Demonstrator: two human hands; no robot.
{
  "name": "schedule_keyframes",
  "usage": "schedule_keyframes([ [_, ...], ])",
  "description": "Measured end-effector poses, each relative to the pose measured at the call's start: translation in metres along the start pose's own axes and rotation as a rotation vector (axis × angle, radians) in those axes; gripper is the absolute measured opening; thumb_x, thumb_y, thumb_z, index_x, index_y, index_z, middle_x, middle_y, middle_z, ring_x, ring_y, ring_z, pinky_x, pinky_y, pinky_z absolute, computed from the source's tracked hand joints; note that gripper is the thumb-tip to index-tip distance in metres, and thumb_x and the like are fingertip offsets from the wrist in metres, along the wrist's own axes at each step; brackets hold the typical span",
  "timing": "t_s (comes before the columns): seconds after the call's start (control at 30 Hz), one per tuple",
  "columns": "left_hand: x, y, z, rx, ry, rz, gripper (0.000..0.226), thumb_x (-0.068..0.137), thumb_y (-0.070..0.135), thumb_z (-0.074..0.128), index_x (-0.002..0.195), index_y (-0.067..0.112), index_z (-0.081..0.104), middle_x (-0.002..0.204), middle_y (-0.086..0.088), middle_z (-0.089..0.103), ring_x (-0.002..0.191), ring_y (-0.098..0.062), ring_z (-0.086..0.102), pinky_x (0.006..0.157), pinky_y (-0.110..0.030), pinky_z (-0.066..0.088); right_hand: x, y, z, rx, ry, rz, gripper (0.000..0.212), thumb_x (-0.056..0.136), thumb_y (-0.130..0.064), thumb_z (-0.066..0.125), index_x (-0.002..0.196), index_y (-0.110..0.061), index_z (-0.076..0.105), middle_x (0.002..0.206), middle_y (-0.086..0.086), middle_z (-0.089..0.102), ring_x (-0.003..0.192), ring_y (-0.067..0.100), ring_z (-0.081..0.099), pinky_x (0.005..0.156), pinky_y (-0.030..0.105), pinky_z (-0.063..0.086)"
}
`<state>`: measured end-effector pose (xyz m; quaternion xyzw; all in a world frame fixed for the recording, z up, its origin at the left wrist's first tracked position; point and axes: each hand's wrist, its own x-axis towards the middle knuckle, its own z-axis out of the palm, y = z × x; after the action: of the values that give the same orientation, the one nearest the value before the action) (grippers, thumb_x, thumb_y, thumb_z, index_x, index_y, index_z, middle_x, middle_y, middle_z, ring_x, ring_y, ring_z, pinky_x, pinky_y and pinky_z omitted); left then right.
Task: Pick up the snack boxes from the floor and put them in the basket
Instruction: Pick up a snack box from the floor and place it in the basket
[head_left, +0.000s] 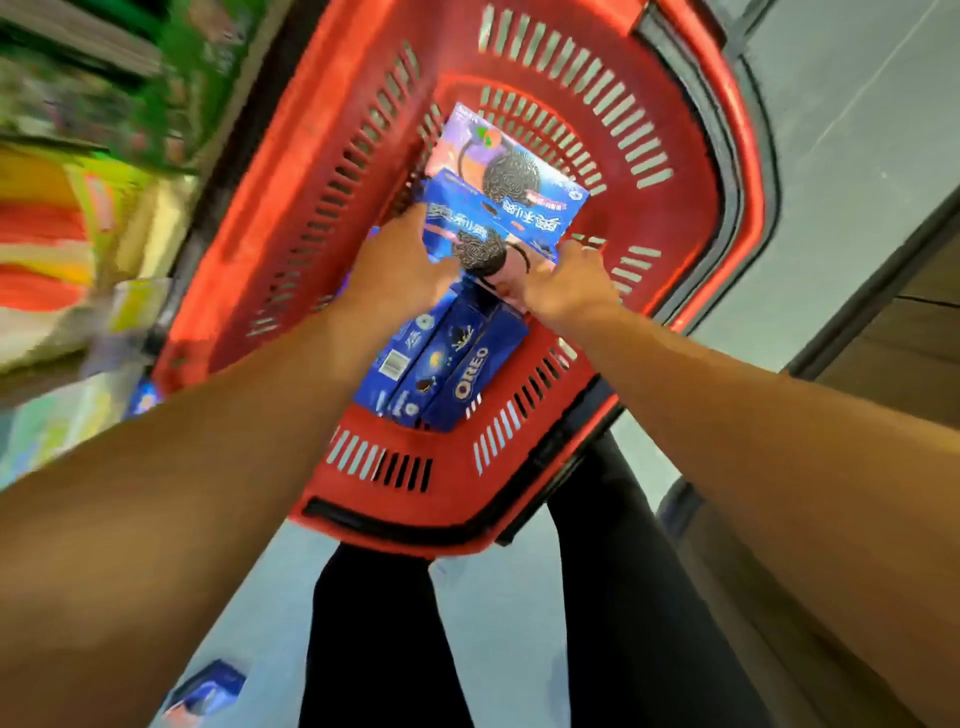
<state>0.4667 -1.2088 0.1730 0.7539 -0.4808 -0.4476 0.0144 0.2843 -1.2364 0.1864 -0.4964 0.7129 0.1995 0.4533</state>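
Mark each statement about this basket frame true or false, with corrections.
1. Both hands are at the top box in the basket. True.
2. The basket is green. False: it is red.
3. Blue Oreo boxes lie in the basket. True.
4. No box remains on the floor. False: a blue box lies on the floor at lower left.
5. The right hand hangs outside the basket. False: it reaches inside, as does the left hand.
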Motion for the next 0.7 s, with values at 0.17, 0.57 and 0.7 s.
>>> schedule_keyframes([
  [0.17, -0.117, 0.011, -0.054, -0.071, -0.012, 0.005, 0.062, 0.079, 0.045, 0.06, 0.128, 0.009, 0.052, 0.12, -0.021, 0.062, 0.109, -0.036, 0.061, 0.09, -0.04, 0.048, -0.133, -0.002, -0.03, -0.294, 0.09, -0.315, 0.069, 0.086, -0.045, 0.061, 0.139, -0.006, 0.041, 0.136, 0.019, 0.046, 0.125, 0.039, 0.044, 0.106, 0.041, 0.036],
  [0.57, -0.359, 0.03, -0.133, -0.075, 0.201, 0.215, 0.065, 0.081, 0.036, 0.068, 0.132, -0.002, 0.051, 0.128, -0.021, 0.059, 0.12, -0.031, 0.056, 0.101, -0.024, 0.032, -0.37, 0.031, -0.033, -0.404, 0.354, -0.611, 0.091, 0.068, -0.054, 0.05, 0.142, -0.002, 0.043, 0.141, 0.023, 0.046, 0.129, 0.039, 0.044, 0.112, 0.042, 0.03],
  [0.7, -0.426, 0.029, -0.128, -0.055, 0.35, 0.206, 0.06, 0.082, 0.032, 0.07, 0.133, 0.005, 0.051, 0.129, -0.016, 0.058, 0.118, -0.03, 0.055, 0.099, -0.031, 0.036, -0.414, 0.043, -0.026, -0.45, 0.421, -0.771, 0.086, 0.068, -0.057, 0.05, 0.134, -0.002, 0.052, 0.129, 0.023, 0.056, 0.118, 0.04, 0.052, 0.106, 0.045, 0.04],
])
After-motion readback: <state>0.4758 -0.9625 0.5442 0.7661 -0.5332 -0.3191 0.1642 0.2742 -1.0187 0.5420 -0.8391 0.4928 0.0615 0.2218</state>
